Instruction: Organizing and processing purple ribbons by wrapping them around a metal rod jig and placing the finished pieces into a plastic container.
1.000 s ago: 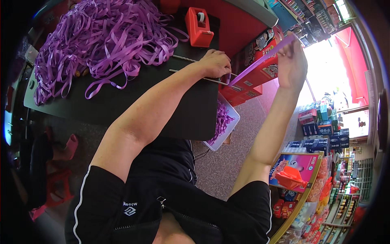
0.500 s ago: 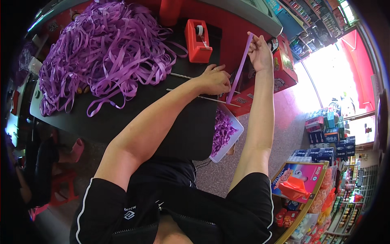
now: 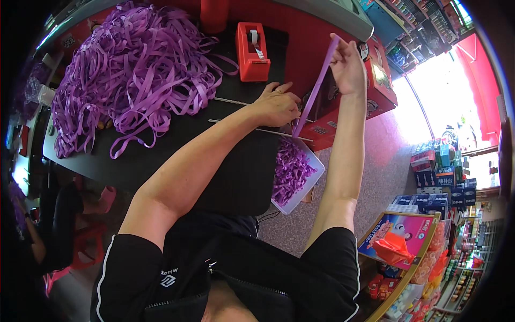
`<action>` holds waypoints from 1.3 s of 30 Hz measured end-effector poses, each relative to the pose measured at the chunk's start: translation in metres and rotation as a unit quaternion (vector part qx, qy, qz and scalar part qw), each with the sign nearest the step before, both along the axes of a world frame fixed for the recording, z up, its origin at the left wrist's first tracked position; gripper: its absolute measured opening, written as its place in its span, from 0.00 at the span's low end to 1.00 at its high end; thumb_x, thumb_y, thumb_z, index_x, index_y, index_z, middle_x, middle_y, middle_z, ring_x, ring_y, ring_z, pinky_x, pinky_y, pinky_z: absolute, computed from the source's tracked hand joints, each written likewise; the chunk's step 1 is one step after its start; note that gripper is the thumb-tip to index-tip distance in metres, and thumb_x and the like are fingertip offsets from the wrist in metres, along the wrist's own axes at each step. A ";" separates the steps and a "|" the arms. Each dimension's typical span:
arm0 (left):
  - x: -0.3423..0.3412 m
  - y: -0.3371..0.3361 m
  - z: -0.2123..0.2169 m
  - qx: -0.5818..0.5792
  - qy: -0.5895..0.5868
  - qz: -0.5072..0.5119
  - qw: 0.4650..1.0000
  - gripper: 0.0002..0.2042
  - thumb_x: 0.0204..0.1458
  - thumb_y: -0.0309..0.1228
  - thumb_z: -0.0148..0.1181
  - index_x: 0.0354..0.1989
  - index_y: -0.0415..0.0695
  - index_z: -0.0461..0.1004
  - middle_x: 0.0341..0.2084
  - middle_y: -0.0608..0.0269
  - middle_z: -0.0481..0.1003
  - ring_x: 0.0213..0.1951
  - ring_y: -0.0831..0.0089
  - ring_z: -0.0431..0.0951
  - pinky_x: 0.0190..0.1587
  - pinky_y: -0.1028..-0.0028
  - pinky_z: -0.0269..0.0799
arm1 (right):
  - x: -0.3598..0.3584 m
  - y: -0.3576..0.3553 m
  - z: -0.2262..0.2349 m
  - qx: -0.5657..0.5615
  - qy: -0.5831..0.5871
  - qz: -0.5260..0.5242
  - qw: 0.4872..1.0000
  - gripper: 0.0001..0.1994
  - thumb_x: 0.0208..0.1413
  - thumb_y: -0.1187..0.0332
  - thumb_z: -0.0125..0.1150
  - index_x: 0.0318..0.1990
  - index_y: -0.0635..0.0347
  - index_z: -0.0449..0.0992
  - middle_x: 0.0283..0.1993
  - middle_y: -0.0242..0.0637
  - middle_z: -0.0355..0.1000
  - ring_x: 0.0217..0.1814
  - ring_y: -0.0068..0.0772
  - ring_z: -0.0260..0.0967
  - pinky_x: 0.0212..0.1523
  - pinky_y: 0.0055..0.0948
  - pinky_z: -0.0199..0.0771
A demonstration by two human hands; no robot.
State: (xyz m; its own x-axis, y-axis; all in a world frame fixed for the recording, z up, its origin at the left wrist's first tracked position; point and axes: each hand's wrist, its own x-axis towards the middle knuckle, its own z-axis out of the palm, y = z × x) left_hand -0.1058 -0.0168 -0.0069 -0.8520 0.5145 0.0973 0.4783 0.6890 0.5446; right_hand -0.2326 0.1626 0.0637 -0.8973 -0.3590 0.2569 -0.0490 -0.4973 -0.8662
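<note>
A strip of purple ribbon (image 3: 314, 92) runs taut and slanted down from my right hand (image 3: 348, 68), whose thumb and fingers pinch its upper end. Its lower end meets two thin light rods (image 3: 264, 129) that jut past the table's right edge. My left hand (image 3: 276, 107) lies over the rods, close beside the strip. Some of its fingers curl in and others stretch out; what lies beneath them is hidden. Left of it, a big tangled heap of purple ribbon (image 3: 134, 75) covers much of the black table (image 3: 236, 172).
A red tape dispenser (image 3: 252, 52) stands beyond my left hand. Below the table's right edge, a white bin (image 3: 306, 188) holds small purple ribbon pieces. A red box (image 3: 378, 88) is behind my right forearm. At the far left, another person sits near a red stool (image 3: 88, 244).
My right hand has drawn slightly up and right, still with the ribbon. The table, heap and dispenser sit a little farther left in view. My left hand stays by the rods.
</note>
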 end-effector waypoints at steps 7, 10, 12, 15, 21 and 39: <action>0.000 0.001 0.000 -0.043 0.030 -0.013 0.999 0.16 0.55 0.38 0.44 0.38 0.49 0.80 0.59 0.62 0.65 0.69 0.57 0.46 0.68 0.53 0.35 | -0.032 -0.004 -0.054 0.018 -0.076 0.006 0.997 0.23 0.63 0.53 0.46 0.48 0.67 0.75 0.28 0.23 0.60 0.29 0.19 0.50 0.33 0.20 0.55; -0.002 -0.002 -0.002 -0.019 0.028 -0.026 0.999 0.16 0.54 0.38 0.44 0.36 0.48 0.80 0.59 0.60 0.64 0.69 0.56 0.45 0.68 0.52 0.34 | -0.044 -0.008 -0.081 0.035 -0.071 0.012 0.997 0.23 0.64 0.53 0.46 0.48 0.66 0.75 0.31 0.24 0.65 0.32 0.19 0.56 0.37 0.21 0.58; -0.001 -0.003 -0.004 0.007 0.030 -0.016 0.999 0.15 0.53 0.36 0.45 0.36 0.46 0.80 0.58 0.58 0.65 0.67 0.55 0.50 0.68 0.55 0.40 | -0.046 -0.008 -0.097 0.051 -0.099 0.009 0.994 0.23 0.64 0.53 0.45 0.50 0.65 0.73 0.37 0.27 0.70 0.39 0.22 0.63 0.45 0.23 0.62; -0.012 -0.005 -0.012 0.028 0.059 0.008 0.998 0.13 0.50 0.31 0.47 0.33 0.43 0.80 0.54 0.56 0.68 0.62 0.56 0.58 0.64 0.59 0.52 | -0.043 -0.016 -0.120 0.071 -0.124 -0.006 0.990 0.20 0.63 0.56 0.48 0.47 0.64 0.76 0.31 0.24 0.67 0.30 0.17 0.54 0.34 0.19 0.56; 0.002 0.007 0.002 0.251 0.078 0.086 0.961 0.08 0.43 0.22 0.52 0.24 0.42 0.80 0.46 0.59 0.70 0.53 0.59 0.66 0.57 0.65 0.63 | -0.053 0.005 -0.187 0.080 -0.162 0.009 0.983 0.20 0.64 0.55 0.47 0.47 0.62 0.76 0.29 0.23 0.64 0.28 0.18 0.56 0.31 0.20 0.57; 0.007 0.001 -0.004 0.170 0.143 0.059 0.973 0.09 0.41 0.28 0.53 0.22 0.48 0.82 0.46 0.62 0.72 0.57 0.59 0.62 0.61 0.61 0.55 | 0.276 0.036 -0.259 0.318 -0.014 -0.181 0.931 0.17 0.64 0.62 0.47 0.42 0.70 0.75 0.37 0.30 0.68 0.43 0.22 0.63 0.46 0.21 0.60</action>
State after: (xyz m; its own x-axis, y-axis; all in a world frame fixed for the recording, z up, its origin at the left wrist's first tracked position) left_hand -0.0991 -0.0157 -0.0111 -0.8163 0.3111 0.4867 0.5721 0.5523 0.6064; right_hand 0.0430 0.1982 -0.1952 -0.9922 -0.1026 0.0714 -0.0873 0.1604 -0.9832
